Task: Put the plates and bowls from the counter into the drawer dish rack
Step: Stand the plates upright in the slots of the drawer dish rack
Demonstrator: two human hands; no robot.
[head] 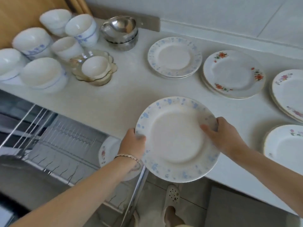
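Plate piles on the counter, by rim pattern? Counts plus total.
Blue-patterned pile: 1
Red-flowered pile: 1
Purple-flowered piles: 2
Total: 4
Not counted: held plate, blue-patterned, gripped by left hand and right hand.

Both forearms are bare, the left wrist, just in front of the front edge of the counter (114,99), carrying a thin, pale, braided-looking bracelet (129,157), while below that same edge one foot wears a cream clog-style slipper (173,194) pierced with round holes.
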